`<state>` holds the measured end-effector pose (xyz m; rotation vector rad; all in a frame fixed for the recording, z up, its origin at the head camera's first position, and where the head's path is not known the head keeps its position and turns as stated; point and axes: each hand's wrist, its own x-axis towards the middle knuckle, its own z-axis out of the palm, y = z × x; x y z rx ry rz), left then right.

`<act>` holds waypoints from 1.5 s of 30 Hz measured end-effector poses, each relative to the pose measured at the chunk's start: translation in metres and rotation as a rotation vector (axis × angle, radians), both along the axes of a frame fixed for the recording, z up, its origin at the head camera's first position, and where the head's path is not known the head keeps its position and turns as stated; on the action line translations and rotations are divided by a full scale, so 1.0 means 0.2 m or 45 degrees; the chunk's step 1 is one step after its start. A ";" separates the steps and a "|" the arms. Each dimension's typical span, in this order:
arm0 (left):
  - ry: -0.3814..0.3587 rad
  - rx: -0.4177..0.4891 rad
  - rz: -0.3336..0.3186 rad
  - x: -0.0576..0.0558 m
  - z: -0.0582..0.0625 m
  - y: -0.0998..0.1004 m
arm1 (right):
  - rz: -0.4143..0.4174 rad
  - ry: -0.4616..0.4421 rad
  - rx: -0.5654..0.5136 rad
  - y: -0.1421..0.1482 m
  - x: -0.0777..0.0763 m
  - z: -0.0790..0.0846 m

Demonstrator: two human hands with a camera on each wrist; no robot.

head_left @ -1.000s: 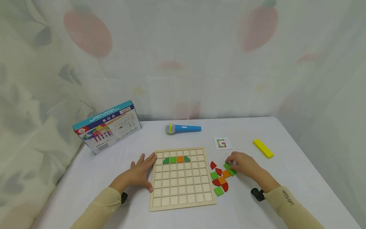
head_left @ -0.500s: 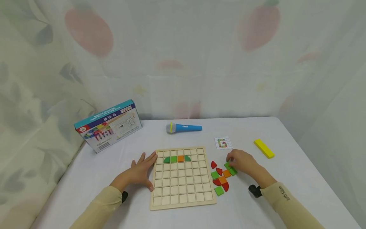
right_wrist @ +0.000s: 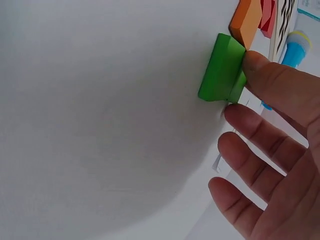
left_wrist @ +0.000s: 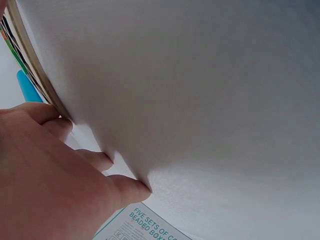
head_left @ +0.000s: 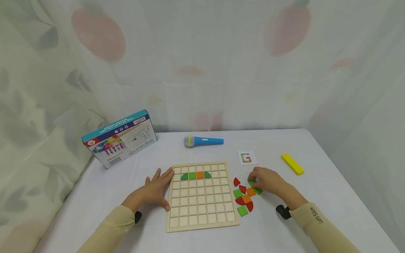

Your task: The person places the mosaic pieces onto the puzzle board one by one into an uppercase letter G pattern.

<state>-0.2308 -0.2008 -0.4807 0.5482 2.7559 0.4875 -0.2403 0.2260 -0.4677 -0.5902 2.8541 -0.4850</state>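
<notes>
My left hand [head_left: 152,193] rests with spread fingers along the left edge of a wooden grid board [head_left: 200,201]. In the board's second row sit a green quarter-round, a light green square [head_left: 192,175], an orange square [head_left: 200,175] and another green quarter-round. To the right of the board, my right hand [head_left: 269,181] pinches a green square tile [right_wrist: 240,86] between thumb and index finger, low over the table. A second green tile [right_wrist: 218,70] lies against it, with an orange tile [right_wrist: 245,22] just beyond. The hand partly hides both green tiles in the head view.
Several red quarter-rounds [head_left: 249,206], orange and green tiles lie between board and right hand. Behind them is a card [head_left: 247,157] printed with a coloured G. A blue toy microphone [head_left: 207,141], a printed box [head_left: 121,140] and a yellow block [head_left: 292,164] stand or lie farther back.
My right hand rises slightly over the green tiles, then comes back down on them, a little to the left. The left hand and the tiles on the board stay in place.
</notes>
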 end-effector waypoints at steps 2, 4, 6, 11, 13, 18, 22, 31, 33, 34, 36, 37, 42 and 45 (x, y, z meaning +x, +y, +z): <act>0.001 0.000 -0.003 0.00 0.00 0.00 | 0.011 0.031 0.037 0.00 0.00 0.00; 0.001 0.000 -0.004 0.00 0.00 0.00 | 0.004 0.064 0.067 0.00 0.00 0.00; 0.002 0.002 -0.004 0.00 0.00 0.00 | 0.005 0.103 0.088 0.00 -0.01 -0.01; 0.005 0.009 -0.004 0.00 0.01 0.00 | 0.010 0.142 0.105 0.00 0.00 0.00; 0.006 0.008 -0.004 0.00 0.01 0.00 | 0.013 0.140 0.109 0.00 0.00 0.00; -0.002 0.005 0.003 0.00 0.01 0.00 | -0.003 0.154 0.108 -0.02 -0.01 0.00; -0.009 -0.002 0.015 0.00 0.01 0.00 | -0.005 0.230 0.092 -0.09 -0.02 0.01; -0.002 0.003 0.017 0.01 0.01 0.01 | 0.161 0.404 -0.013 -0.47 -0.07 0.08; -0.007 0.010 0.016 0.01 0.01 0.01 | 0.230 0.444 -0.037 -0.56 -0.07 0.07; -0.009 0.013 0.014 0.02 0.01 0.01 | 0.262 0.462 -0.039 -0.60 -0.07 0.06; -0.018 0.026 0.009 0.02 0.01 0.01 | 0.318 0.486 -0.034 -0.68 -0.07 0.05; -0.022 0.028 0.005 0.03 0.01 0.01 | 0.340 0.493 -0.019 -0.71 -0.07 0.05; -0.012 0.022 0.007 0.03 0.02 0.01 | 0.404 0.508 0.115 -0.87 -0.06 0.06; -0.010 0.007 0.016 0.02 0.01 0.01 | 0.429 0.504 0.182 -0.96 -0.06 0.06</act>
